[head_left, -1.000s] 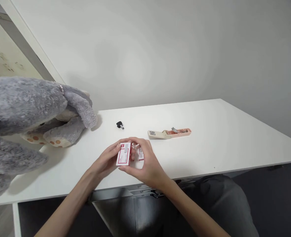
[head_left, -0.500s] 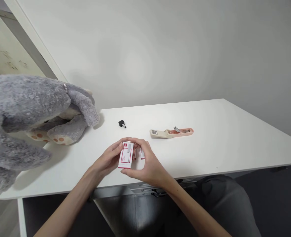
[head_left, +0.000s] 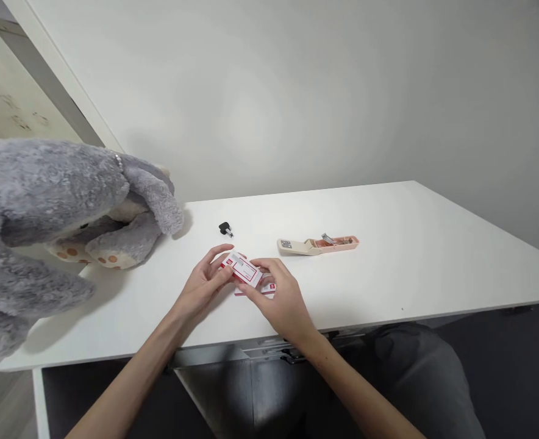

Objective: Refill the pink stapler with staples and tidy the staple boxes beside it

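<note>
A small white box with red edging (head_left: 244, 269), print and a barcode on its face, is held between my two hands just above the desk, lying at a slant. My left hand (head_left: 210, 277) grips its left end, thumb on the face. The fingers of my right hand (head_left: 278, 299) are closed on the right end. Beneath it, partly hidden by box and fingers, more white-and-red boxes (head_left: 268, 288) rest on the desk. A stapler (head_left: 317, 245) lies opened out beyond my right hand, with a cream top part and a pink base.
Behind my left hand lies a small black object with a silvery tip (head_left: 225, 229). A large grey plush toy (head_left: 63, 201) takes up the left end of the white desk (head_left: 388, 256). The wall (head_left: 297, 110) rises behind the desk.
The box has turned from upright to slanting, and its barcode end now points to the upper left. Both hands have shifted their grip on it. More of the boxes underneath shows.
</note>
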`<move>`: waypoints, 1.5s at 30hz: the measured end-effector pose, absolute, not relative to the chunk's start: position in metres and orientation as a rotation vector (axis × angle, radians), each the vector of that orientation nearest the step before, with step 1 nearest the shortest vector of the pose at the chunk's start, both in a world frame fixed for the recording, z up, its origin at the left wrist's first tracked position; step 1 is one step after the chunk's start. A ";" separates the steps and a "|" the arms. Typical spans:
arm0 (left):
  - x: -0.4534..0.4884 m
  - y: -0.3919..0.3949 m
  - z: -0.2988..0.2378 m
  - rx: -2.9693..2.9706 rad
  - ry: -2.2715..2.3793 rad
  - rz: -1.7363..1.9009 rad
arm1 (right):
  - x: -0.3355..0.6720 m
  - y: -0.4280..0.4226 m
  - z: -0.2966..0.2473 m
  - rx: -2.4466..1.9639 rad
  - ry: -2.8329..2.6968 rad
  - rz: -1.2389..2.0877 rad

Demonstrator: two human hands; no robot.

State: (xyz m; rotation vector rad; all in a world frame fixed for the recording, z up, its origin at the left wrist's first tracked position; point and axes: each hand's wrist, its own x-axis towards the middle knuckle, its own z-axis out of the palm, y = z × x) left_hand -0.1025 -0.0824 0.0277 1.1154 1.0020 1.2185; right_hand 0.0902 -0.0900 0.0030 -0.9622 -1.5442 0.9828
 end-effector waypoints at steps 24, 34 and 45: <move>-0.095 -0.082 0.024 1.181 1.044 1.262 | 0.118 -0.082 -0.010 -1.025 -1.579 0.807; -0.093 -0.084 0.025 1.283 1.068 1.299 | 0.126 -0.079 -0.010 -1.063 -1.615 0.573; -0.093 -0.085 0.027 1.332 1.061 1.302 | 0.125 -0.078 -0.006 -1.216 -1.611 0.486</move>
